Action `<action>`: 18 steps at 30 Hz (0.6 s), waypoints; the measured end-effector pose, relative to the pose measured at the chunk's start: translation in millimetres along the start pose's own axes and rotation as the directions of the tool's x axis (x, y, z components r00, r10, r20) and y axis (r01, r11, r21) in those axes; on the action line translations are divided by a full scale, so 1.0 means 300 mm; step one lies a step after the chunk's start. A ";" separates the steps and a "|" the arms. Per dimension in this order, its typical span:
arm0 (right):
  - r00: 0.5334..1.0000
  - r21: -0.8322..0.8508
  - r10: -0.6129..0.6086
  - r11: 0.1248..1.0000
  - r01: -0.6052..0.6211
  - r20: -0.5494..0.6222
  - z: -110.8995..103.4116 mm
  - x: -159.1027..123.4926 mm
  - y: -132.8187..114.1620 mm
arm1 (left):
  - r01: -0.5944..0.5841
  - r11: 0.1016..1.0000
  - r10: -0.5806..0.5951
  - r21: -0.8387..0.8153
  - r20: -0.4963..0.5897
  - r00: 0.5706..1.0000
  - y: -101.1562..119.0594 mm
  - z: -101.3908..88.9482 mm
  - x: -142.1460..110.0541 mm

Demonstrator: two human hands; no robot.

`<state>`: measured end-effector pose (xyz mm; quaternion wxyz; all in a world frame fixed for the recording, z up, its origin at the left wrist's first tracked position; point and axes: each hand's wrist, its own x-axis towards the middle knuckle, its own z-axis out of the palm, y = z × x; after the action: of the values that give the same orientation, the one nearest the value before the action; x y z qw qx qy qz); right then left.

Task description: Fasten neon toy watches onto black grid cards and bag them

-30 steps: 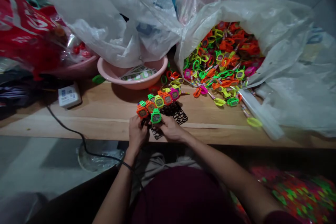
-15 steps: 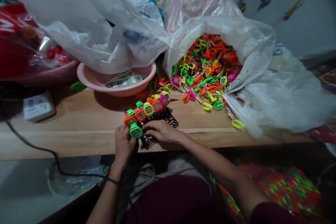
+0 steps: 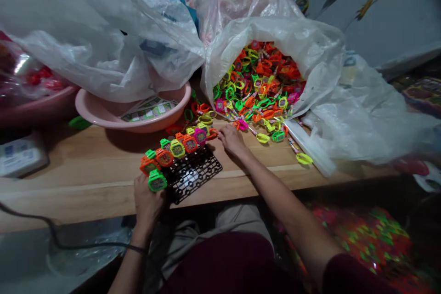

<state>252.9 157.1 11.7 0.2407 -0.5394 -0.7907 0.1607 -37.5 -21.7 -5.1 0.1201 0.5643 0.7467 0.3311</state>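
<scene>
My left hand (image 3: 149,200) grips the near left corner of a black plastic grid rack (image 3: 193,177), its fingers partly hidden behind a green toy watch (image 3: 157,180). Along the rack's far side runs a row of bright toy watches, with an orange one (image 3: 164,157), a yellow one (image 3: 177,148) and a magenta one (image 3: 200,136) among them. The rest of the grid shows bare holes. Past the rack's far right end, my right hand (image 3: 231,140) has its fingertips closed at an orange toy watch strap (image 3: 212,133) by the table top.
A clear plastic bag (image 3: 320,69) lies open, spilling several colourful toy watches (image 3: 263,87) onto the wooden table (image 3: 93,161). A pink basin (image 3: 91,117) with printed cards (image 3: 149,112) stands at the left. A black cable (image 3: 44,217) crosses near my left forearm. More bright toys (image 3: 375,239) lie below, right.
My right hand has left the rack and reached forward and right to the orange strap. My left hand still holds the rack. The whole view has shifted, moving the scene left.
</scene>
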 end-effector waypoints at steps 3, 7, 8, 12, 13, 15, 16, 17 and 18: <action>0.987 0.168 0.124 0.980 -0.106 -0.103 -0.050 -0.092 0.014 | -0.009 1.000 0.009 -0.019 -0.013 1.000 0.017 -0.001 -0.006; 0.987 0.501 0.146 0.860 -0.094 -0.065 -0.084 -0.212 -0.048 | -0.029 0.999 0.029 -0.026 0.000 1.000 0.036 0.009 -0.005; 0.993 0.575 0.112 0.815 -0.077 -0.025 -0.071 -0.234 -0.082 | -0.026 0.999 0.026 -0.022 0.007 1.000 0.036 0.012 -0.005; 0.980 0.769 -0.057 0.630 -0.113 0.191 0.048 -0.282 -0.248 | -0.035 0.999 0.035 -0.001 0.014 0.999 0.028 0.018 -0.010; 0.968 0.792 -0.092 0.596 -0.134 0.233 0.083 -0.283 -0.284 | -0.044 0.999 0.044 0.001 0.012 0.999 0.026 0.017 -0.011; 0.954 0.810 -0.139 0.570 -0.142 0.265 0.141 -0.276 -0.339 | -0.068 0.998 0.068 -0.002 0.010 0.998 0.026 0.017 -0.012; 0.953 0.802 -0.153 0.583 -0.128 0.262 0.161 -0.272 -0.358 | -0.081 0.997 0.081 -0.005 0.009 0.997 0.025 0.017 -0.012; 0.953 0.786 -0.165 0.610 -0.104 0.254 0.177 -0.269 -0.372 | -0.092 0.996 0.092 -0.009 0.007 0.996 0.025 0.018 -0.011; 0.954 0.761 -0.175 0.645 -0.075 0.242 0.187 -0.268 -0.383 | -0.100 0.995 0.100 -0.014 0.004 0.995 0.023 0.020 -0.011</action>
<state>157.0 40.6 7.2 0.3293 -0.3354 -0.6907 0.5496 -27.7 -21.5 -5.9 0.1089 0.6009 0.7149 0.3405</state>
